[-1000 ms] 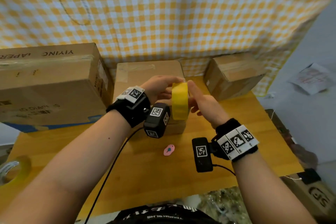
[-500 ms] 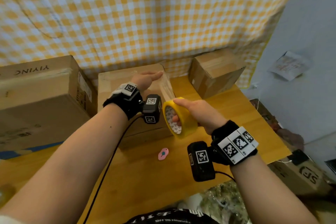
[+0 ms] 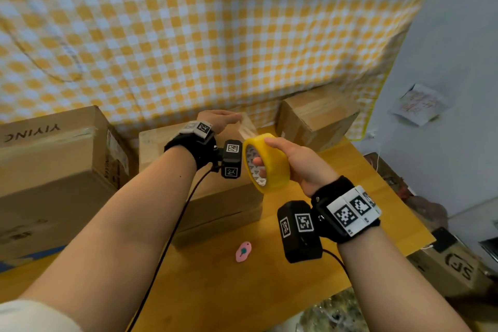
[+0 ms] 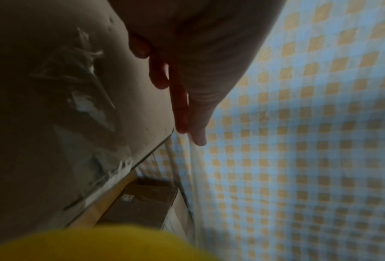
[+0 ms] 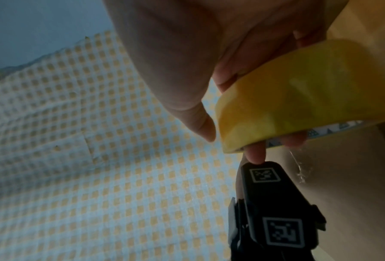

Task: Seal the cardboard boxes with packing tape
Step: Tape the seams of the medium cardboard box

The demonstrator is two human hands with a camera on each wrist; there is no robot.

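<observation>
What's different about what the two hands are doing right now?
The right hand grips the yellow tape roll, fingers curled through its core; the left hand lies flat with straight fingers on the middle box. The right is raised off the box nearer the person; the left reaches toward the box's far edge. Both wear black wrist cameras.

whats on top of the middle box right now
The left hand lies flat near the middle box's far edge, pressing down clear tape pulled from the yellow roll. Whatever is under the hand and forearm is covered.
</observation>
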